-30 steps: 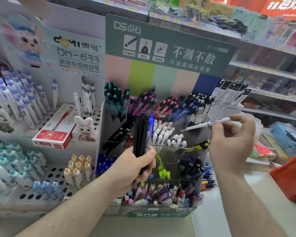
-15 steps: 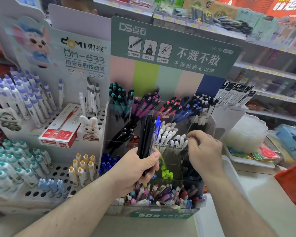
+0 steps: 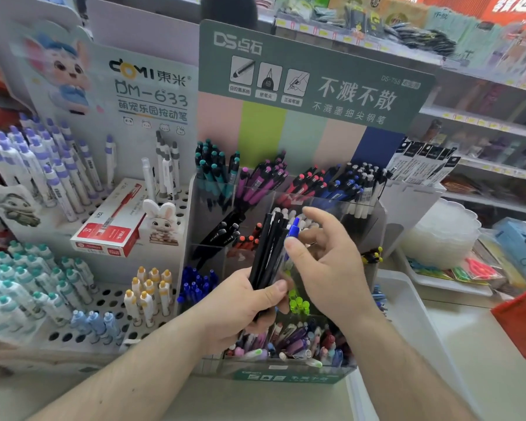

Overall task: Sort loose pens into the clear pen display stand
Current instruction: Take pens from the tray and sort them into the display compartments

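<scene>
Before clear stand (image 3: 374, 214), left hand (image 3: 240, 305) gripping pens (image 3: 268, 253), right hand (image 3: 331, 262) loose-fingered.

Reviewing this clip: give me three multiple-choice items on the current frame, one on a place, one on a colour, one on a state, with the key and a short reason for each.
1. Where is the red box?
A. On the white pegboard stand, left of the clear stand
B. Inside the clear stand
C. On the back wall shelf

2. What colour is the cap of the odd pen in the bundle?
A. Green
B. Blue
C. Orange

3. What is the left hand doing?
A. Lying flat on the counter
B. Pointing at the sign
C. Gripping the bundle

Key: 1 A, the box lies on the holed stand beside the clear stand. 2 B, a blue cap sticks up among black pens. 3 C, its fingers curl round the pens, while the right hand reaches to the blue one.
</scene>
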Available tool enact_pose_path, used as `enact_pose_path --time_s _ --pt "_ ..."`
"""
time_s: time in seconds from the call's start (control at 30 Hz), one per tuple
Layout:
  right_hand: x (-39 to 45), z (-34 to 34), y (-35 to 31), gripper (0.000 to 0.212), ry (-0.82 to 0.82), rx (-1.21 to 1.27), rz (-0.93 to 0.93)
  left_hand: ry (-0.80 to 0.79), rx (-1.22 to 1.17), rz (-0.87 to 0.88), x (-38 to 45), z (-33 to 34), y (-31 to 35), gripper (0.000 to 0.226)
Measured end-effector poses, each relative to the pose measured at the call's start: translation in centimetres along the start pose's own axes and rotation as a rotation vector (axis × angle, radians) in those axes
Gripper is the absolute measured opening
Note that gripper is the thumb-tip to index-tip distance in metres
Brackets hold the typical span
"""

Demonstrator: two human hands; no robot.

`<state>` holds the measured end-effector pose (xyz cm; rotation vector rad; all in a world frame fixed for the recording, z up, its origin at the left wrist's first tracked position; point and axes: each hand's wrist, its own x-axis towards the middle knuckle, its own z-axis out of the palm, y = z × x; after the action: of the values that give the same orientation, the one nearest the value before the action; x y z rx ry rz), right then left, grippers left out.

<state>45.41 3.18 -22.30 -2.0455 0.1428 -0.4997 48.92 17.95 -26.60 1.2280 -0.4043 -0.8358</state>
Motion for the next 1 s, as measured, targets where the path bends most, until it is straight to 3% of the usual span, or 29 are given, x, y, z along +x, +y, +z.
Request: enact_pose_path --time_s 0.07,0.3,0.57,0.77,1.0 --pt "-0.2 0.5 0.0 0.028 0.013 0.033 0.006 0.009 0.007 -0.020 -0.3 -0.2 -0.1 0.050" --pt "0.0 0.4 0.2 0.027 0.321 0.376 0.196 0.160 -0.082 0.016 -1.3 -2.3 -0.4 0.036" --pt "-1.1 2.3 0.5 0.017 0.327 0.497 0.303 0.275 -0.338 0.173 -2.4 -4.0 -0.2 0.023" --pt "-1.0 2.3 -0.1 0.023 0.422 0.385 0.073 0.393 -0.293 0.177 -3.4 -5.5 -0.3 0.030" --pt "-2.0 4.7 2.0 0.026 0.183 -0.064 -0.265 0.433 -0.201 0.120 -4.5 -6.7 -0.6 0.019"
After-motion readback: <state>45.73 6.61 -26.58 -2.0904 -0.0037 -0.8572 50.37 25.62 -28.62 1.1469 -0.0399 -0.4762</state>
